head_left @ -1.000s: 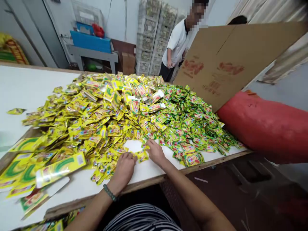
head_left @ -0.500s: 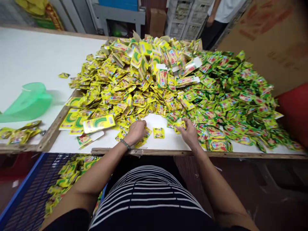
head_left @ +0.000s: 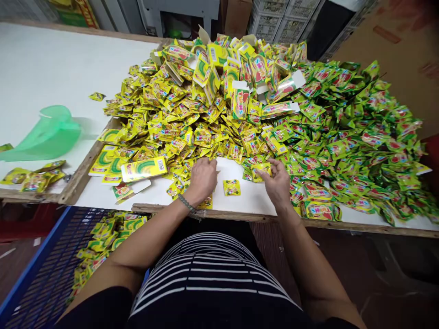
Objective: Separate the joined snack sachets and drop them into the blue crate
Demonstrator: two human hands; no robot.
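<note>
Left hand (head_left: 203, 180) and right hand (head_left: 277, 185) both reach over the near side of a white table (head_left: 61, 64). At far left a green scoop (head_left: 51, 137) lies on it, with some yellow packets (head_left: 36, 180) nearer the edge; lower down, a blue crate (head_left: 34, 262) holds more packets (head_left: 103, 242). Past a wooden strip (head_left: 82, 171), a yellow carton (head_left: 144, 169) lies flat before a large yellow heap (head_left: 171, 109). Palm down, fingers curled, the left hand covers the heap's near edge; I cannot tell whether it grips anything. Between the hands, touching neither, one lone packet (head_left: 232, 187) lies flat on bare white surface. Nearly closed, the right hand pinches a held packet (head_left: 259, 172) between thumb and fingers. Rightward spreads a green heap (head_left: 343, 137), with brown cardboard (head_left: 404, 50) behind.
</note>
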